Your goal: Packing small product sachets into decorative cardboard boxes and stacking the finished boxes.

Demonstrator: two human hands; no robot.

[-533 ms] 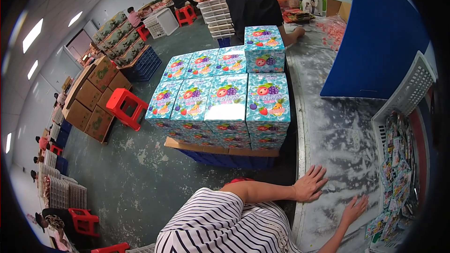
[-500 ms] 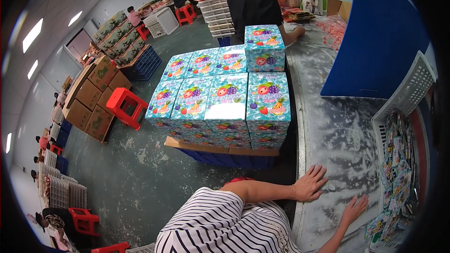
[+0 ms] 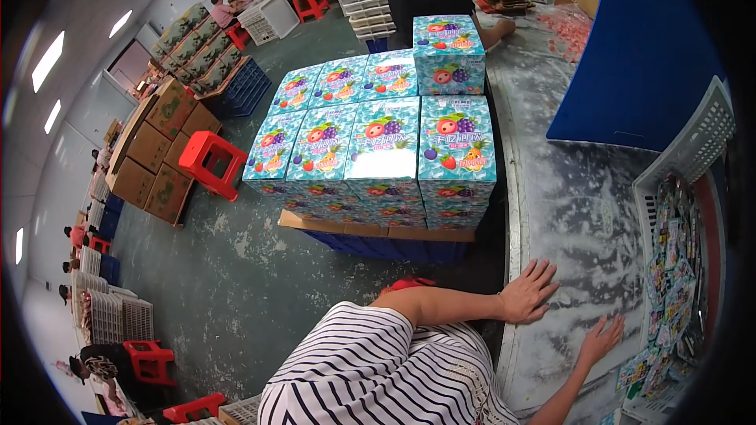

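I see a scuffed grey table (image 3: 583,212); my hands lie flat on it at five o'clock, a white basket (image 3: 693,149) at three.

Mount: single head-worn fisheye view, upright, unmirrored.
Direction: looks down and forward over the striped top (image 3: 378,370).
Near field: both hands on the worktable (image 3: 567,212), lower right.
Far field: stacked cartons (image 3: 378,142), floor beyond.
Overlap: none, one view only.

A grey concrete floor (image 3: 236,283) surrounds a stack of fruit-printed cartons (image 3: 378,142). Left of the stack stands a red plastic stool (image 3: 209,161), farther left brown cardboard boxes (image 3: 157,149); beyond, a pale wall (image 3: 94,0) carries bright windows (image 3: 47,59).
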